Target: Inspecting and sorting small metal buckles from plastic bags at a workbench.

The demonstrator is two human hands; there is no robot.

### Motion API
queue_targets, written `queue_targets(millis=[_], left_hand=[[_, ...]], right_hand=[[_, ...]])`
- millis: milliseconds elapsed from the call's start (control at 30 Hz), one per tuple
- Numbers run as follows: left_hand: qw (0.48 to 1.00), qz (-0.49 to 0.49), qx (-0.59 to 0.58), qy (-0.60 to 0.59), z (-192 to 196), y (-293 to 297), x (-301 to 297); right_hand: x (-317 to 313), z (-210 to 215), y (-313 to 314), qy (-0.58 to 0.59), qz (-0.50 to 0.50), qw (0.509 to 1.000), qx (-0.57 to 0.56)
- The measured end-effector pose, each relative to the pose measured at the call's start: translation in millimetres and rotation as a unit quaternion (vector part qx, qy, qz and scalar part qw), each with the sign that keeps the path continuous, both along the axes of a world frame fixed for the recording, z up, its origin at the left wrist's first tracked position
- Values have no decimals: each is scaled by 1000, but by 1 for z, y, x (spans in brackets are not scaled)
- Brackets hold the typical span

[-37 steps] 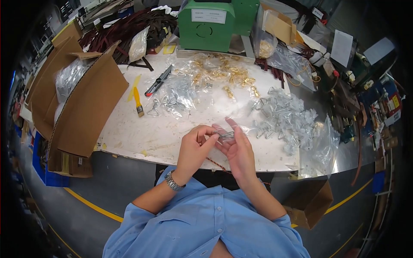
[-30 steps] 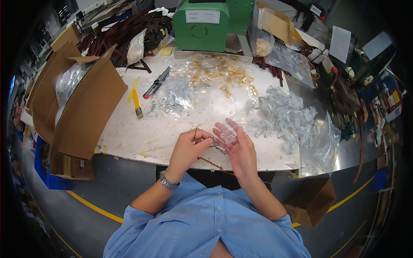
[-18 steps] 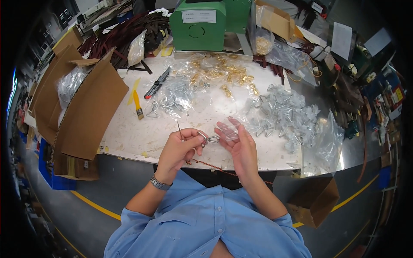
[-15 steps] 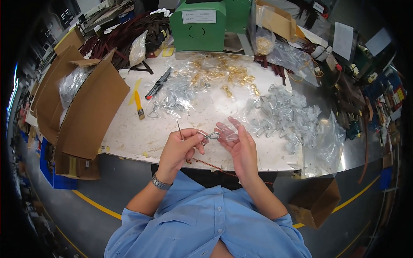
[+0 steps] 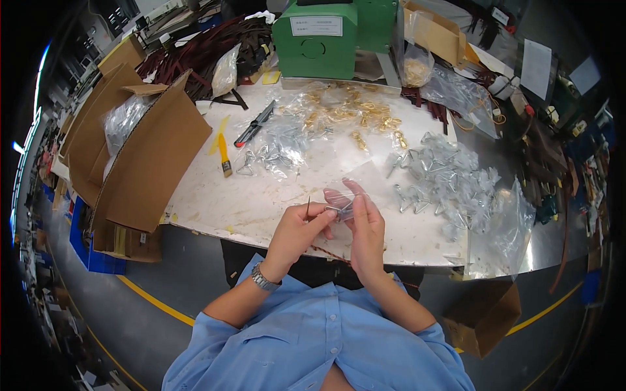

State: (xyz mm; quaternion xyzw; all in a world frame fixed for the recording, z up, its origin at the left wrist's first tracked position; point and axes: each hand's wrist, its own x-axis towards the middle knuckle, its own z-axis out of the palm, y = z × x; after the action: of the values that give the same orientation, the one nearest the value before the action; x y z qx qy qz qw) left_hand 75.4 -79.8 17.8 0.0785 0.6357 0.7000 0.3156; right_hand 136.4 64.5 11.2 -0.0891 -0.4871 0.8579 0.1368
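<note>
My left hand (image 5: 301, 229) is closed, pinching a small silver wire-like metal buckle (image 5: 332, 210) that partly shows at its fingertips. A thin pointed stick or tool (image 5: 308, 207) also stands up from that hand. The fingers of my right hand (image 5: 367, 238) are stretched up in or behind a small clear plastic bag (image 5: 360, 184), which the hand holds. The metal piece is at the bag's lower part, against the right fingers; how far inside it lies, I cannot tell. Below both hands hangs a reddish-brown braided cord (image 5: 332, 254), partly hidden.
Bagged silver metal pieces (image 5: 450, 179) pile up at the right, with gold-coloured ones (image 5: 355, 107) farther back. A utility knife (image 5: 255, 124) and a yellow-handled brush (image 5: 224, 156) lie left. A cardboard box (image 5: 160, 159) flanks the table (image 5: 195, 205); a green machine (image 5: 314, 49) stands behind.
My left hand has moved right, bringing the metal buckle from outside the bag to its lower part at my right fingers. The whole view has shifted slightly.
</note>
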Motion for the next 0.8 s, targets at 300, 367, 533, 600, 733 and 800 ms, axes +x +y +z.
queue_targets(millis=[300,367,533,600,733,800], left_hand=[[1000,-24,11,7,1,0,-6],[999,-23,37,2,0,0,-5],[988,-143,-43,43,19,-28,-41],[982,-112,26,150,21,-29,-48],[972,-223,32,62,29,-16,-47],[962,-262,29,68,24,-11,-47]], right_hand=[[4,-10,-3,5,50,998,-37],[3,-8,0,7,52,998,-36],[7,-5,32,4,123,992,4],[11,8,41,-13,173,985,-4],[9,11,48,-29,363,931,-15],[8,15,47,-28,391,920,-24]])
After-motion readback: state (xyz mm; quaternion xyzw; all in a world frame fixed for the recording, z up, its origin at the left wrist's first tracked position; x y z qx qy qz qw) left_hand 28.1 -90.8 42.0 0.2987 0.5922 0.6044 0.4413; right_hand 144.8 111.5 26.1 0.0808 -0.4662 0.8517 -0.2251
